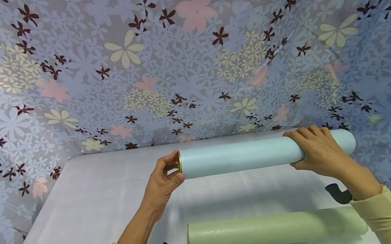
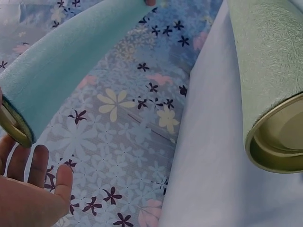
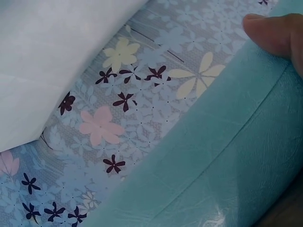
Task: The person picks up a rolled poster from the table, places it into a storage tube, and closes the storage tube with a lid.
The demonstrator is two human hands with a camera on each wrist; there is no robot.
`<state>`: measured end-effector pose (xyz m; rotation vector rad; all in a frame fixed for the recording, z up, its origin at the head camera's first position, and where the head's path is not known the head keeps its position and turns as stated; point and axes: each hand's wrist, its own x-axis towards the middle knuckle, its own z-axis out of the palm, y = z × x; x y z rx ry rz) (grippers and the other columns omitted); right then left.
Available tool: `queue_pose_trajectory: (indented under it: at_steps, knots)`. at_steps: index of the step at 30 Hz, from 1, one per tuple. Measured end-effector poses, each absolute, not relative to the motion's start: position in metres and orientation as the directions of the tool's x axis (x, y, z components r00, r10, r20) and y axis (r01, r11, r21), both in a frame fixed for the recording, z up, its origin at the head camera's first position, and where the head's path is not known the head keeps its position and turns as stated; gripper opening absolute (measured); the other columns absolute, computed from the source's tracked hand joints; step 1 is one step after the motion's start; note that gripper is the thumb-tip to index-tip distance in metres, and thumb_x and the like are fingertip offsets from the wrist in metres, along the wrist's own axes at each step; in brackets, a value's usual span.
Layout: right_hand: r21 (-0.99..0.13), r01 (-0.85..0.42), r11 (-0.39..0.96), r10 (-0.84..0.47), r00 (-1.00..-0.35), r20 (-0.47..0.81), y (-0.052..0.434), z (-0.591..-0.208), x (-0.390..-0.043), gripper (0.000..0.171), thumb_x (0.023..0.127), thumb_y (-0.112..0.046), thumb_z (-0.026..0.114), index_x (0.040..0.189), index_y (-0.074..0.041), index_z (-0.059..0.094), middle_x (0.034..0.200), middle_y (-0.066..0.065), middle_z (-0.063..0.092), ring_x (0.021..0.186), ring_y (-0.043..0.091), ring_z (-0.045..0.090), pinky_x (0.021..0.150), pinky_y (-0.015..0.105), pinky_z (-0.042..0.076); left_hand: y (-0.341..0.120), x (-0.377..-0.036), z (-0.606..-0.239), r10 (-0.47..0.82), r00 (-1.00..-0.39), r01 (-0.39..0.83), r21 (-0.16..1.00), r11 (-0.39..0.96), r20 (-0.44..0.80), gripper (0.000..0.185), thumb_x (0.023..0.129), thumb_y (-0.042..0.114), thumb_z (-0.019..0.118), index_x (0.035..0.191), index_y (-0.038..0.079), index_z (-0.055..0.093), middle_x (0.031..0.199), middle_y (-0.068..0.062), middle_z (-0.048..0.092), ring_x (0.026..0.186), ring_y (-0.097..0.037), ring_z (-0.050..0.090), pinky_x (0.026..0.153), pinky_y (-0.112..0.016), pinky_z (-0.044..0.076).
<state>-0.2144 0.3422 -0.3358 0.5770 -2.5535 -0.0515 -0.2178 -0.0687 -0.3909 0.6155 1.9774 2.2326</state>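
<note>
A long light blue tube (image 1: 238, 156) is held level above the white table (image 1: 90, 205). My left hand (image 1: 164, 181) holds its left end, thumb below and fingers above the gold rim (image 1: 179, 161). My right hand (image 1: 317, 150) is wrapped over the tube near its right end. In the left wrist view the blue tube (image 2: 71, 61) and its gold rim (image 2: 14, 125) sit just above my left hand (image 2: 33, 189). The right wrist view is filled by the blue tube (image 3: 222, 175), with a fingertip of my right hand (image 3: 272, 33) on it.
A pale green tube (image 1: 272, 229) lies lengthwise on the table near the front edge, below the blue one; its open gold-lined end (image 2: 279, 142) shows in the left wrist view. Flowered cloth (image 1: 185, 56) hangs behind and around the table.
</note>
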Motion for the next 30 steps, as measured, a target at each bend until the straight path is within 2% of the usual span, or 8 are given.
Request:
queue_pose_trajectory:
  at_steps: [4,9,15,20,24,27,30]
  knots:
    - [0.158,-0.393,0.906,-0.417,-0.762,0.496,0.343,-0.338,-0.213,0.078,0.053,-0.027,0.088,0.12,-0.01,0.053,0.111,0.018,0.059,0.098,0.042,0.05,0.08,0.058,0.036,-0.067,-0.218,-0.391,0.346,-0.912,0.179,0.972,-0.151,0.221,0.066,0.087,0.028,0.067,0.143,0.019,0.035,0.139,-0.007,0.038,0.121,-0.021,0.045,0.094,-0.028,0.046]
    - [0.181,-0.411,0.894,-0.443,-0.743,0.502,0.342,-0.342,-0.213,0.08,0.051,-0.024,0.09,0.12,-0.011,0.053,0.11,0.017,0.059,0.098,0.041,0.05,0.08,0.058,0.036,-0.066,-0.218,-0.388,0.35,-0.917,0.154,0.979,-0.135,0.193,0.06,0.088,0.025,0.066,0.14,0.015,0.038,0.143,-0.004,0.036,0.125,-0.023,0.043,0.094,-0.026,0.046]
    - [0.154,-0.434,0.888,-0.452,-0.757,0.472,0.339,-0.348,-0.214,0.083,0.052,-0.022,0.09,0.123,-0.01,0.051,0.111,0.016,0.058,0.102,0.041,0.049,0.08,0.057,0.037,-0.065,-0.216,-0.378,0.335,-0.919,0.179,0.977,-0.115,0.208,0.062,0.086,0.028,0.068,0.14,0.018,0.04,0.138,-0.006,0.039,0.125,-0.028,0.046,0.096,-0.031,0.047]
    - [0.169,-0.432,0.886,-0.455,-0.74,0.495,0.343,-0.345,-0.211,0.083,0.049,-0.022,0.09,0.122,-0.011,0.052,0.111,0.016,0.059,0.099,0.041,0.05,0.079,0.056,0.037,-0.066,-0.216,-0.375,0.362,-0.903,0.215,0.973,-0.09,0.233,0.062,0.087,0.026,0.067,0.141,0.017,0.038,0.139,-0.006,0.037,0.129,-0.031,0.042,0.097,-0.032,0.047]
    - [0.184,-0.432,0.883,-0.463,-0.735,0.495,0.345,-0.338,-0.21,0.081,0.05,-0.023,0.089,0.122,-0.012,0.053,0.111,0.015,0.059,0.1,0.041,0.051,0.078,0.056,0.038,-0.07,-0.217,-0.379,0.361,-0.902,0.23,0.971,-0.061,0.237,0.059,0.088,0.023,0.066,0.142,0.02,0.04,0.137,-0.004,0.038,0.131,-0.033,0.039,0.099,-0.034,0.046]
    - [0.185,-0.429,0.884,-0.462,-0.742,0.486,0.346,-0.336,-0.21,0.08,0.051,-0.023,0.088,0.122,-0.012,0.053,0.112,0.016,0.059,0.1,0.041,0.052,0.078,0.056,0.038,-0.072,-0.217,-0.38,0.352,-0.907,0.229,0.972,-0.05,0.232,0.057,0.089,0.022,0.065,0.141,0.023,0.043,0.138,-0.004,0.039,0.132,-0.034,0.037,0.101,-0.036,0.044]
    - [0.177,-0.427,0.887,-0.457,-0.749,0.48,0.346,-0.337,-0.21,0.08,0.051,-0.023,0.089,0.122,-0.012,0.053,0.112,0.017,0.059,0.1,0.041,0.052,0.077,0.055,0.038,-0.073,-0.217,-0.381,0.339,-0.907,0.255,0.967,-0.025,0.248,0.055,0.088,0.021,0.066,0.14,0.023,0.045,0.136,-0.005,0.041,0.129,-0.03,0.038,0.105,-0.042,0.038]
